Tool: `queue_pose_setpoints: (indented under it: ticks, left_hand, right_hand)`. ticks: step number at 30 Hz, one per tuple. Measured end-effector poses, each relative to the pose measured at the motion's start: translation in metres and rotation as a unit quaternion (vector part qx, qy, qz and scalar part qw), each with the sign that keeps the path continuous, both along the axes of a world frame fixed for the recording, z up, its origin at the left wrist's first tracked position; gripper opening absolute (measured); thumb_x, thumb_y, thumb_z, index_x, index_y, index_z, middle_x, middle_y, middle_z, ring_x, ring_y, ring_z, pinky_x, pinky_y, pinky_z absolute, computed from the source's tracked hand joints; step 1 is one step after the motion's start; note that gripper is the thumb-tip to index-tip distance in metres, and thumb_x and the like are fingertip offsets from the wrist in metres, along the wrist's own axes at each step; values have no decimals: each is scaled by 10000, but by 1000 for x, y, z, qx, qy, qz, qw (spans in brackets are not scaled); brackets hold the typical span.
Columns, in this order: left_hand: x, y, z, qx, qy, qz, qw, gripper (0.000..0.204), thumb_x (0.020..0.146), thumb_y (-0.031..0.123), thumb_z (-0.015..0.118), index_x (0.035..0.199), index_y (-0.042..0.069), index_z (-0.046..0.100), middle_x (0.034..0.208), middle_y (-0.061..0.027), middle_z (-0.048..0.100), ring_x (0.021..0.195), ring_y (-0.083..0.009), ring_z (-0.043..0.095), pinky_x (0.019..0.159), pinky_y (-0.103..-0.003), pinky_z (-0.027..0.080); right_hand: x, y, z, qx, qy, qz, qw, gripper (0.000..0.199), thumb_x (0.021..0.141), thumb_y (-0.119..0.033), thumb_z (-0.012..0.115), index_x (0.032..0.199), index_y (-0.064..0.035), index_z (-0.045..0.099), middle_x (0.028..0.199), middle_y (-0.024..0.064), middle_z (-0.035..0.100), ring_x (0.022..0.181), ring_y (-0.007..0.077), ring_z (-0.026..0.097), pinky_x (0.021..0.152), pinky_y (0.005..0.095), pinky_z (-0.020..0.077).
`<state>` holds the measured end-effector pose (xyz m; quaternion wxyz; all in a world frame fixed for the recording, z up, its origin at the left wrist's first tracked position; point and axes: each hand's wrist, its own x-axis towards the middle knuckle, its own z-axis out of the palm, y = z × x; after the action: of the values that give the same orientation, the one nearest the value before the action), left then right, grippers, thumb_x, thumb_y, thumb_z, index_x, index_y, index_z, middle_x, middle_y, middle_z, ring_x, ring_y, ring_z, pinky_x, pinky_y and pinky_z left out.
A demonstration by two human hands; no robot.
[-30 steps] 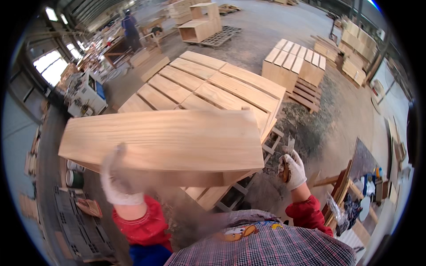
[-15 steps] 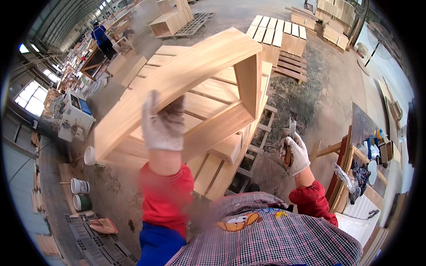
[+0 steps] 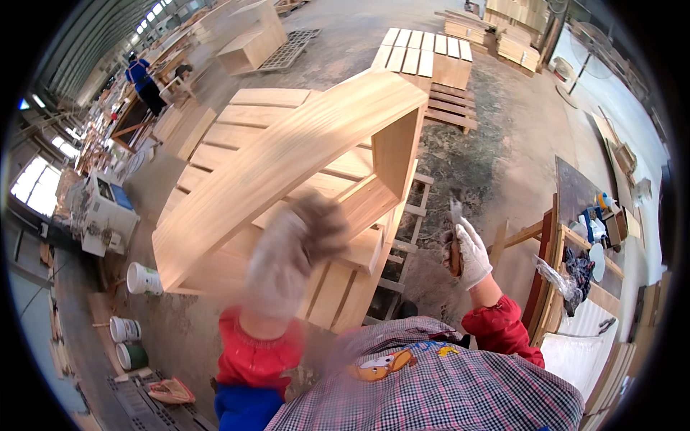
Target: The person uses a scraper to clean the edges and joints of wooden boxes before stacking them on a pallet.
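Note:
A rectangular frame of pale wooden boards (image 3: pixel 287 158), like a drawer without a bottom, rests on a stack of slatted wooden pieces (image 3: pixel 262 115). My left hand (image 3: pixel 295 248), in a white work glove with a darkened palm, is in front of the frame's near side. Motion smears its fingers, so I cannot see whether they touch the wood. To the right of the stack, my right hand (image 3: pixel 472 255) wears a similar glove and is closed round a putty knife (image 3: pixel 455 248). The knife's metal blade points away from me and its brown handle is partly hidden.
White buckets (image 3: pixel 144 279) stand on the floor at left, near a boxy white machine (image 3: pixel 104 215). A workbench (image 3: pixel 575 187) with bottles and plastic wrap is at right. Wooden boxes on a pallet (image 3: pixel 449 108) stand beyond the stack. A person in blue (image 3: pixel 144 82) is far left.
My left hand has come off the frame's top board and moved down and to the right. The frame sits slightly lower in view. My right hand keeps the putty knife.

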<state>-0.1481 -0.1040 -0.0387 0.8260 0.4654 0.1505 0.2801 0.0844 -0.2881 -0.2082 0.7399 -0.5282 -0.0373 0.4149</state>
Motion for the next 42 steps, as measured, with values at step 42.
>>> queue_pose_setpoints:
  ticks: [42]
  left_hand:
    - [29,84,45,754,354,178,524,499,863,319,612,1196,-51,577,1165,-268,588,1078,-407,555,940,-434,430]
  right_hand:
    - [29,87,110,-53,-662,-69,744,441,805,-2,536,1222,-130,598,858,106,581,740,289,598,657,360,500]
